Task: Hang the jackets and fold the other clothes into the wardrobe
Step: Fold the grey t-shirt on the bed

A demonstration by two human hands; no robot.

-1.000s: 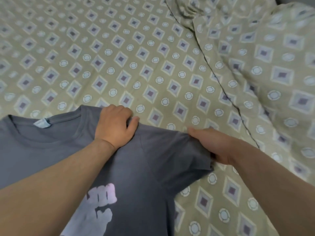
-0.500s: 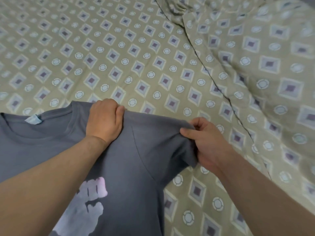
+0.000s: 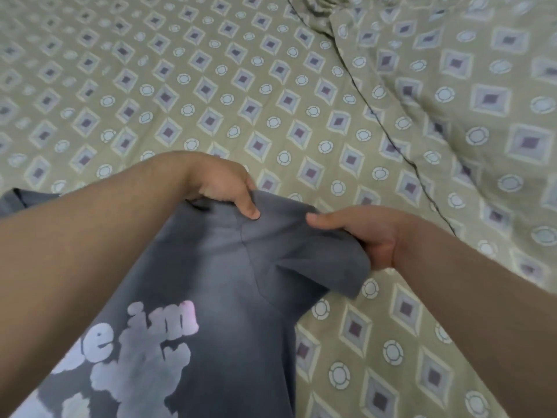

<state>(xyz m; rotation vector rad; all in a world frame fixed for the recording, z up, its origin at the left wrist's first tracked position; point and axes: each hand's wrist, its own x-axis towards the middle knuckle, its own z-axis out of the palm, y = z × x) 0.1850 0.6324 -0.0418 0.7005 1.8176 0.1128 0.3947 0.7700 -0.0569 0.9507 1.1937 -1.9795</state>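
Grey t-shirt (image 3: 229, 267) was noted lying on the bed sheet (image 3: 180, 86), filling the view from centre toward 7 o'clock.

Left hand (image 3: 223, 188) was closed on a fold of cloth just above the shoulder seam (image 3: 244, 239), with the thumb laid on top and the fingers curled under.

Right hand (image 3: 370, 233) was seen at 3 o'clock of the left, near it but apart. It was clamped on the sleeve (image 3: 316, 260), thumb on top, with the fingers tucked beneath the cloth and mostly hidden. The sleeve was bunched between the two hands.

A pale pink and white print (image 3: 144, 351) was recorded on the chest at 7 o'clock, partly covered by the left forearm (image 3: 90, 251).

The sheet was patterned in olive with diamonds and rings.

A quilt (image 3: 482, 101) in the same pattern was heaped at 2 o'clock, and its dark edge was traced down toward 4 o'clock.
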